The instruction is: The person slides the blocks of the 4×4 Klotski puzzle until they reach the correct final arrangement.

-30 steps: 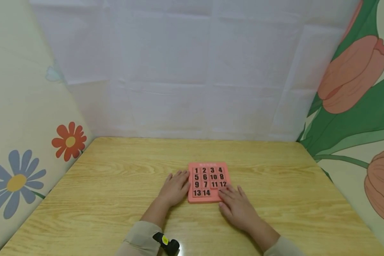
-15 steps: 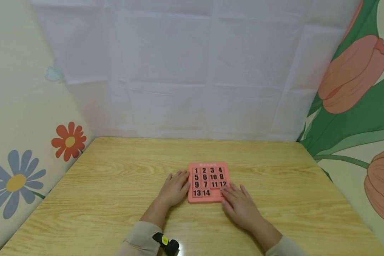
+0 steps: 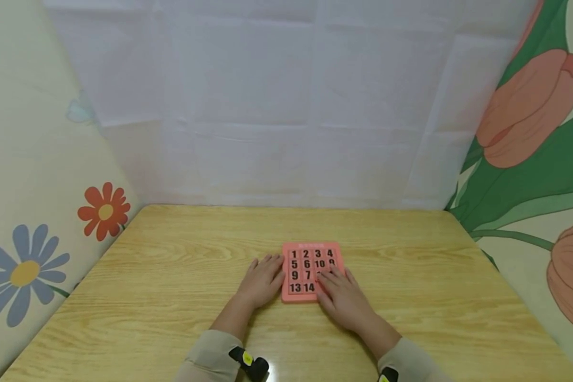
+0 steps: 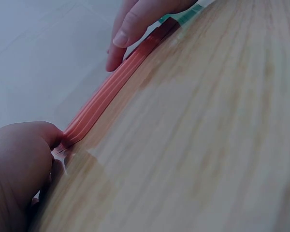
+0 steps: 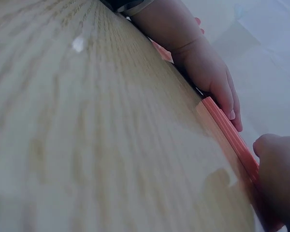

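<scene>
A pink number slide puzzle (image 3: 310,245) lies flat on the table, its black-numbered tiles facing up. Along its left edge rests my left hand (image 3: 262,281), fingers extended; in the left wrist view that hand's thumb (image 4: 50,133) touches the puzzle's near corner. My right hand (image 3: 346,300) reaches over the lower right part, fingertips on the tiles in the third row. It hides the lower right tiles and part of the 8. Rows 1 2 3 4 and 5 6 10 show, with 9, 7, 13 and 14 below. In the right wrist view the puzzle's side (image 5: 229,135) runs between both hands.
The wood-grain table (image 3: 172,254) extends around the puzzle on all sides. A white cloth (image 3: 248,106) hangs behind its far edge, and flower-printed panels (image 3: 24,159) stand left and right. Each sleeve carries a black wrist strap (image 3: 248,361).
My right hand first shifted slightly right, then moved left and forward over the tiles, covering the 11 and 12 seen earlier. My left hand has stayed at the puzzle's left edge.
</scene>
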Demonstrator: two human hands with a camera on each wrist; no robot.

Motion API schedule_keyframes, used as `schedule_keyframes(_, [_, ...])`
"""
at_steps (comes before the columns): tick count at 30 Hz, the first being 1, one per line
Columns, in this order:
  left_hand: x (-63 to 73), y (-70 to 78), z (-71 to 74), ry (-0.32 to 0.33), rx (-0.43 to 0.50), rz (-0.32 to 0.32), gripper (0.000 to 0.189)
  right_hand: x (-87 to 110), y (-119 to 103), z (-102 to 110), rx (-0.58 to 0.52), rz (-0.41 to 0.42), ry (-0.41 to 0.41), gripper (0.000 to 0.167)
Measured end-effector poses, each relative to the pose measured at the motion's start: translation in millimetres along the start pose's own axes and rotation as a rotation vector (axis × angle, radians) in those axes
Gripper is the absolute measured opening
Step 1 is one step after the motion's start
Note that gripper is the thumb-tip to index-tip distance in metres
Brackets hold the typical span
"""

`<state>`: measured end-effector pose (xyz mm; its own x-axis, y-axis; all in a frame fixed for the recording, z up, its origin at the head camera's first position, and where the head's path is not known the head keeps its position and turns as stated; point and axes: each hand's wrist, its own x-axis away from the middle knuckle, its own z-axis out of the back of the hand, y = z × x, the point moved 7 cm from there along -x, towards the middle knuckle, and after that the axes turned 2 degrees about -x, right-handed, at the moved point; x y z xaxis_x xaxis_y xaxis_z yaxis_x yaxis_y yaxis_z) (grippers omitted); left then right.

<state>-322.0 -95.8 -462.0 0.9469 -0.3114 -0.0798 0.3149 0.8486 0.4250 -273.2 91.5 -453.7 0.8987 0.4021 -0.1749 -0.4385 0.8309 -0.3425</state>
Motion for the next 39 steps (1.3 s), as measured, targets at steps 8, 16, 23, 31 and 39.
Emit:
schedule_keyframes(8, [-0.1, 2.6, 2.7, 0.010, 0.007, -0.009, 0.052, 0.6, -1, 1, -0.008, 0.008, 0.005, 0.047])
schedule_keyframes(16, [0.3, 3.7, 4.2, 0.017, -0.002, -0.011, 0.051, 7.2, -2, 0, -0.026, 0.029, -0.020, 0.048])
schedule_keyframes(23, [-1.3, 1.4, 2.5, 0.015, -0.001, -0.006, 0.053, 12.6, -4, -2, -0.029, 0.037, -0.034, 0.048])
schedule_keyframes(31, [-1.1, 1.1, 2.5, 0.021, 0.002, -0.008, 0.052, 17.0, -6, -2, -0.023, 0.031, -0.029, 0.048])
schedule_keyframes(39, [-1.3, -0.9, -0.1, 0.010, 0.004, -0.004, 0.053, 19.9, -7, -1, -0.034, 0.034, -0.039, 0.048])
